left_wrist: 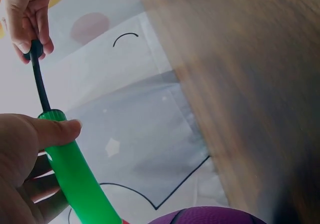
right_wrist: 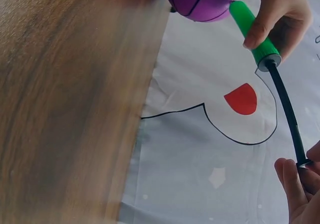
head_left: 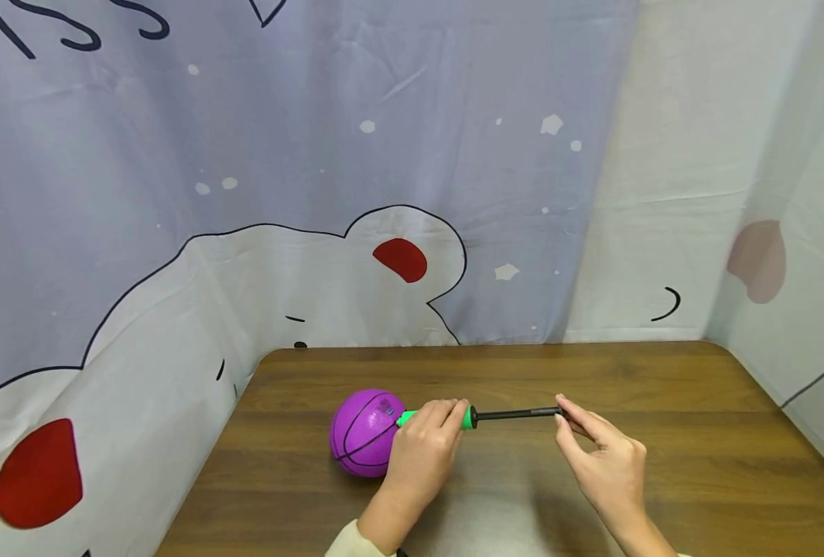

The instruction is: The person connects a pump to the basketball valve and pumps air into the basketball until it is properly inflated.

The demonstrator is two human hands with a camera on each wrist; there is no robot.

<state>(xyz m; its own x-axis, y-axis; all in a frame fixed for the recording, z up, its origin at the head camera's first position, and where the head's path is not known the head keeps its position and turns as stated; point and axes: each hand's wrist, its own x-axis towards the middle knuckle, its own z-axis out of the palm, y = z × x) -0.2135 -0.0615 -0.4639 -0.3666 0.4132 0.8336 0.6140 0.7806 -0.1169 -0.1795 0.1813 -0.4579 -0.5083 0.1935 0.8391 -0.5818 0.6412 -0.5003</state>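
A green hand pump (left_wrist: 80,179) with a black rod (head_left: 516,414) spans the space between both hands. My left hand (head_left: 425,445) grips its green barrel, the thumb lying along the side. At the rod's far end, my right hand (head_left: 610,456) pinches the dark handle (left_wrist: 34,49) between thumb and fingers. The rod is drawn well out of the barrel. Left of the barrel is a purple ball (head_left: 364,433) with black lines, like a small basketball. The barrel's tip meets the ball's side in the right wrist view.
Below the hands lies a brown wood-grain table (head_left: 286,510) with rounded back corners. A printed curtain (head_left: 509,178) in grey-blue and white hangs behind it and along both sides.
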